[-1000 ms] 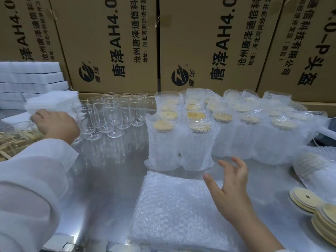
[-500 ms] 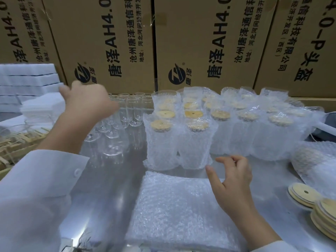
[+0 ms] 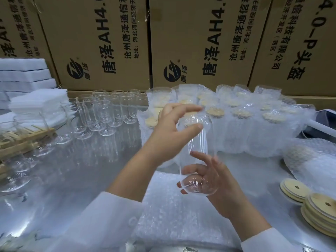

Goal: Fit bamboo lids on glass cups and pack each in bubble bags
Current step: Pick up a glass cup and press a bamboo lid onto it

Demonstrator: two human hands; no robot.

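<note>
Shiny metal table (image 3: 72, 188) carries stacked bubble bags (image 3: 163, 215) nearest. Above them both hands hold one glass cup (image 3: 200, 140): right hand (image 3: 221, 190) curls round its lower end, left hand (image 3: 169, 135) pinches its top. Beyond stand bagged cups (image 3: 254, 131), then cardboard boxes (image 3: 200, 33).

— What do we hold?
— One clear glass cup (image 3: 200, 142), near upright. Our left hand (image 3: 169, 137) pinches its upper end; our right hand (image 3: 223, 186) curls round its rounded lower end.
— And around our grip?
— Flat bubble bags (image 3: 163, 211) lie stacked right under it. Round bamboo lids (image 3: 321, 213), each with a hole, sit stacked to its right. Empty cups (image 3: 101, 113) stand left of it, bagged cups (image 3: 241, 128) with lids just behind.
</note>
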